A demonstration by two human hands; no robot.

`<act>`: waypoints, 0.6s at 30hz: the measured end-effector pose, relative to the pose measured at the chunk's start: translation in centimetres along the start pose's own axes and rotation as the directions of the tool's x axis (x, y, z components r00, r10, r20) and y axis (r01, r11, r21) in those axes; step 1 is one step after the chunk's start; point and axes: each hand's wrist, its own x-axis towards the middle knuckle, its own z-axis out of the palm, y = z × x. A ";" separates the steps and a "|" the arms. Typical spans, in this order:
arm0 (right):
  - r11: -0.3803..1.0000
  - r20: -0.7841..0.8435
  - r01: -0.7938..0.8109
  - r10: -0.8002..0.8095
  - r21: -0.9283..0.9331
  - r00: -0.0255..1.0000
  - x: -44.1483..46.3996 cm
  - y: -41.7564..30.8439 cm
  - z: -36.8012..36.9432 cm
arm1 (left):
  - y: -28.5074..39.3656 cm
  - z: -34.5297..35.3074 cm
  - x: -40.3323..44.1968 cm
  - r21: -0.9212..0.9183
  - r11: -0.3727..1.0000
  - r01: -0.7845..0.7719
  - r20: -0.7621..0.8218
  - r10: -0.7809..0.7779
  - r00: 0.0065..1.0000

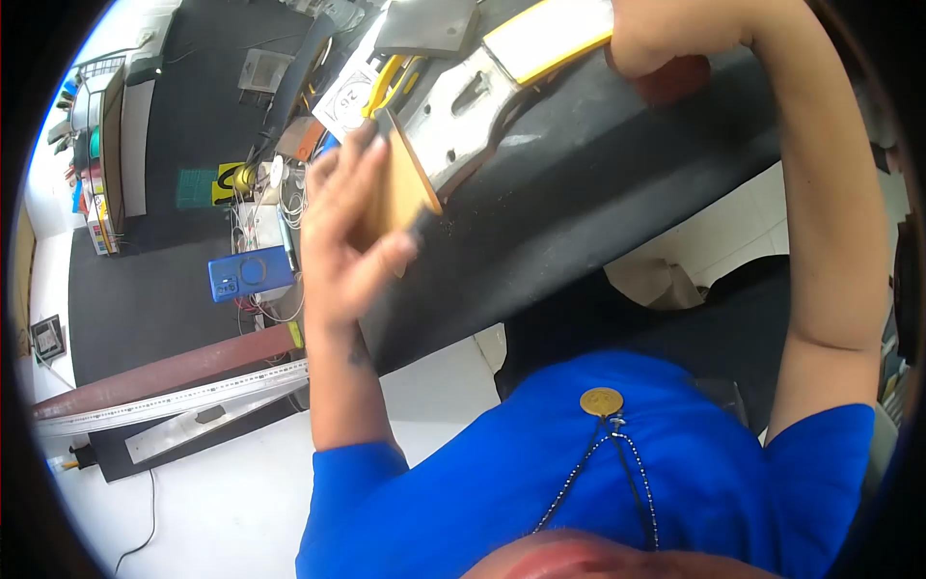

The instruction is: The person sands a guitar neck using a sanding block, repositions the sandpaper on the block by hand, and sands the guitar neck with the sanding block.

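My left hand (338, 217), partly smeared by motion, is closed on a tan flat board (403, 179) with a thin brown edge, the thumb below it and the fingers above. A small dark piece (424, 220) sits by its lower corner. Touching or just beside the board is a pale metal plate (453, 121) with a long slot and small holes. It runs up to a white panel with yellow edges (552, 39). At that panel's right end rests my right hand (666, 37), its fingers cut off or hidden. A reddish-brown round thing (677, 81) lies under it.
Yellow-handled pliers (391, 87), a printed paper (345, 101) and a grey block (426, 26) crowd the back of the black bench mat (579, 183). Left are a blue phone (251, 273), tangled cables, a long brown blade-like piece (183, 369) and a ruler (174, 402).
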 end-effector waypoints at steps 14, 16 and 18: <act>0.998 0.106 -0.025 0.019 0.059 0.994 0.8 0.1 -1.0 | 1.6 0.3 -0.1 0.016 0.998 -0.066 0.025 0.066 0.998; 0.996 0.115 -0.077 0.070 0.050 0.991 1.0 -0.6 -0.7 | 0.2 0.5 1.6 -0.076 0.997 0.028 -0.037 -0.031 0.999; 0.962 0.228 -0.268 0.251 0.047 0.941 2.2 -3.3 -1.3 | 2.1 0.9 2.9 0.057 0.998 0.006 -0.003 -0.006 1.000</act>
